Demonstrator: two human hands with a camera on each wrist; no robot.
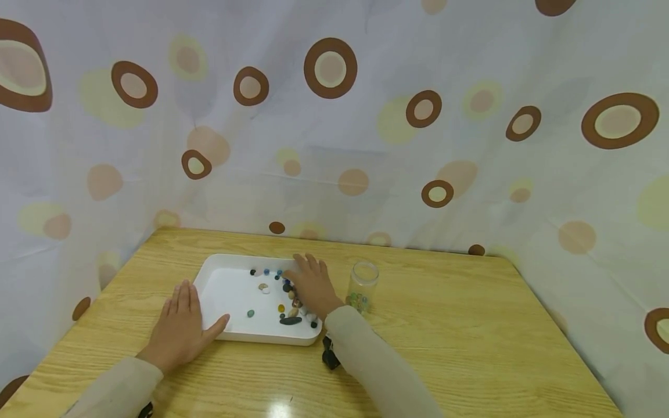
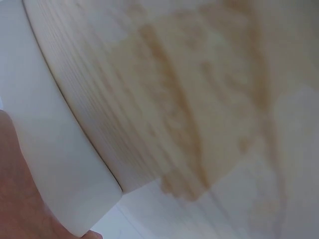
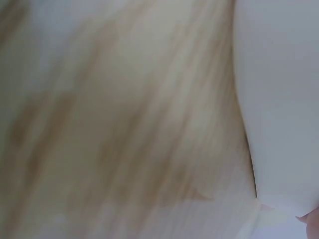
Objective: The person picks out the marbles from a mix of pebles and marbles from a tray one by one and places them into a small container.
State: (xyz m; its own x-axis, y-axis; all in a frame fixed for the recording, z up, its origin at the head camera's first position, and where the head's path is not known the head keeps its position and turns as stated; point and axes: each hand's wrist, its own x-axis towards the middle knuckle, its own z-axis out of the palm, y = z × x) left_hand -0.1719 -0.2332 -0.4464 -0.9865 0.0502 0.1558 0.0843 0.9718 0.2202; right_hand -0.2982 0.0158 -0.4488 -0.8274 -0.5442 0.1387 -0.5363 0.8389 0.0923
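Observation:
A white tray (image 1: 230,290) holds several small stones and glass marbles, most of them gathered along its right side. My left hand (image 1: 180,328) rests at the tray's left front corner, fingers extended and thumb along the front rim. In the left wrist view that hand (image 2: 20,184) lies against the tray wall (image 2: 60,139). Over the right side of the tray is my right hand (image 1: 313,287), fingers spread, fingertips close to the blue marbles and a dark stone (image 1: 287,288). Its palm side is hidden. A long dark stone (image 1: 290,320) and a green stone (image 1: 251,313) lie nearer the front.
A clear jar (image 1: 363,284) with several marbles at its bottom stands just right of the tray, close to the right forearm. The wooden table (image 1: 460,325) extends to the right. A patterned curtain (image 1: 340,128) hangs behind it.

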